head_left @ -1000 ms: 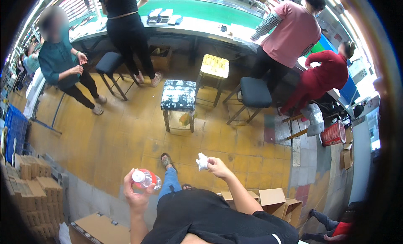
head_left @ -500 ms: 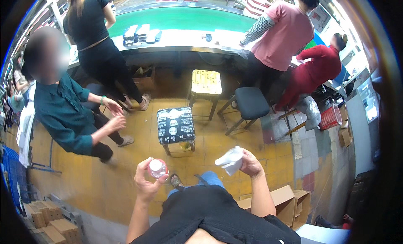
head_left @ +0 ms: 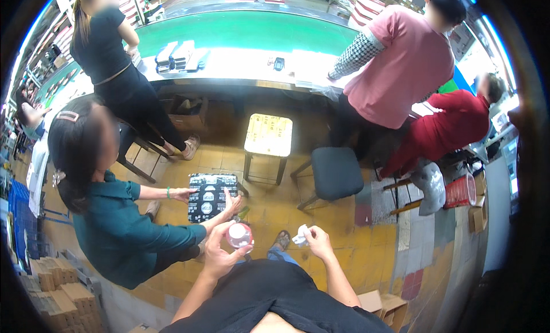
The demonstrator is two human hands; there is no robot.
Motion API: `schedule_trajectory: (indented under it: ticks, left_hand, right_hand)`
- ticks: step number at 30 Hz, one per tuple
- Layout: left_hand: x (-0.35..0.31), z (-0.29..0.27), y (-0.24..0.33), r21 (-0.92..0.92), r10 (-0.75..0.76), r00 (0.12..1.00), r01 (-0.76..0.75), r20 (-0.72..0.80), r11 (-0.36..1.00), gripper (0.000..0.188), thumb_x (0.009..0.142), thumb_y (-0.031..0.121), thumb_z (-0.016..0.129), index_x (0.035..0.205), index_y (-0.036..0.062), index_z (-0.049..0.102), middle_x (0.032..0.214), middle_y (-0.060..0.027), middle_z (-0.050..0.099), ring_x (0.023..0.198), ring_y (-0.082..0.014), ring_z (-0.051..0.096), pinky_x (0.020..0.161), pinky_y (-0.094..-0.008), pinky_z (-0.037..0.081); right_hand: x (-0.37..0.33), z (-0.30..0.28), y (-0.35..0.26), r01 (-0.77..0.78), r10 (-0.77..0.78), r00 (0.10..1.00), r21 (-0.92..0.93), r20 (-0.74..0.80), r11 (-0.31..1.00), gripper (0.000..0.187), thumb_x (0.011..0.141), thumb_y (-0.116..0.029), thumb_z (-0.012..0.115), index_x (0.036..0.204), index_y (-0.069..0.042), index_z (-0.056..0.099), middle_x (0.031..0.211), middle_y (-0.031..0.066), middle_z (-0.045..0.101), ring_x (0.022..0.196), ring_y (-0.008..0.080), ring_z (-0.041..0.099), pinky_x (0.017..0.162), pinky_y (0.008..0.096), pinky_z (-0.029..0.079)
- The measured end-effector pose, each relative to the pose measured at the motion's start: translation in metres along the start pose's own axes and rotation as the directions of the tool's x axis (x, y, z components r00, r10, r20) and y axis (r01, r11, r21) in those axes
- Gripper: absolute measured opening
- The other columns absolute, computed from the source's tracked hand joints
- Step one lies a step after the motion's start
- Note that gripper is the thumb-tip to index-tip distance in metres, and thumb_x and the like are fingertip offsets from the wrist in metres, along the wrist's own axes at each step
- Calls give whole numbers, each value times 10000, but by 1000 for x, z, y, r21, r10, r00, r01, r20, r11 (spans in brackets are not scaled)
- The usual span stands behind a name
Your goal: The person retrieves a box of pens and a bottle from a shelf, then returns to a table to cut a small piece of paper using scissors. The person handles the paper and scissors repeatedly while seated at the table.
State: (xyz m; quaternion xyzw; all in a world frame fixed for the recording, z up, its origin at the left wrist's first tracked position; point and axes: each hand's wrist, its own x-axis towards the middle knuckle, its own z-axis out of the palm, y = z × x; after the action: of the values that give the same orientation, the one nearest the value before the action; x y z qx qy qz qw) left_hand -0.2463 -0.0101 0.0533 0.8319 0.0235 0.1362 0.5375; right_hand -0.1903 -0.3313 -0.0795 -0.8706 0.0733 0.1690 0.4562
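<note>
In front of my body, my left hand (head_left: 217, 254) is closed around a small clear bottle (head_left: 239, 236) with a white cap and some red on it. The cap faces up toward me. To its right, my right hand (head_left: 319, 242) pinches a crumpled white cloth or tissue (head_left: 300, 236); which of the two I cannot tell. Just beyond the bottle, a co-worker in a teal shirt (head_left: 137, 230) bends over a black patterned stool (head_left: 207, 202), both hands at its seat.
A yellow-topped stool (head_left: 267, 136) and a dark grey stool (head_left: 337, 173) stand ahead. Behind them runs a long workbench (head_left: 229, 75) with a green belt (head_left: 246, 35), where other people stand. Cardboard pieces (head_left: 63, 290) are stacked at lower left; an open cardboard box (head_left: 381, 307) is at lower right.
The co-worker in teal has stepped closer, bent down and put both hands on the black stool. My left hand with the bottle has shifted right; my right hand with the white cloth has come inward and lower.
</note>
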Motion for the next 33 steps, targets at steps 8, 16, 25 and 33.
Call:
schedule_trajectory:
  ticks: [8,16,25,33]
  left_hand:
    - [68,89,36,14,38,997,-40,73,999,678,706,207,881,1281,27,570,1150,-133,639,1046,-242,650,913,-350,513]
    - [142,109,6,30,-109,991,111,-77,993,648,711,193,873,1256,4,579,1136,-139,639,1008,-234,658,890,-342,523]
    - [300,74,-72,-24,-97,981,94,-168,995,632,712,154,872,1246,-9,577,1130,-117,656,999,-206,664,887,-334,529]
    - [546,-19,-177,147,22,932,33,-362,989,643,720,180,861,1269,7,576,1182,-148,621,1074,-272,629,926,-365,505]
  right_hand:
    - [86,-115,34,-104,115,982,80,-151,991,324,952,-331,649,906,-11,647,757,59,657,688,128,585,658,303,475]
    - [143,-103,10,-53,56,998,122,-23,991,274,974,-286,637,906,-20,642,724,0,629,633,64,541,572,253,448]
    - [282,-63,-84,-3,15,995,-122,96,993,307,939,-301,620,949,5,643,913,154,687,837,270,671,737,383,512]
    - [577,107,-311,275,-316,881,163,352,947,273,949,-272,595,971,-1,627,836,50,638,750,139,574,714,311,487]
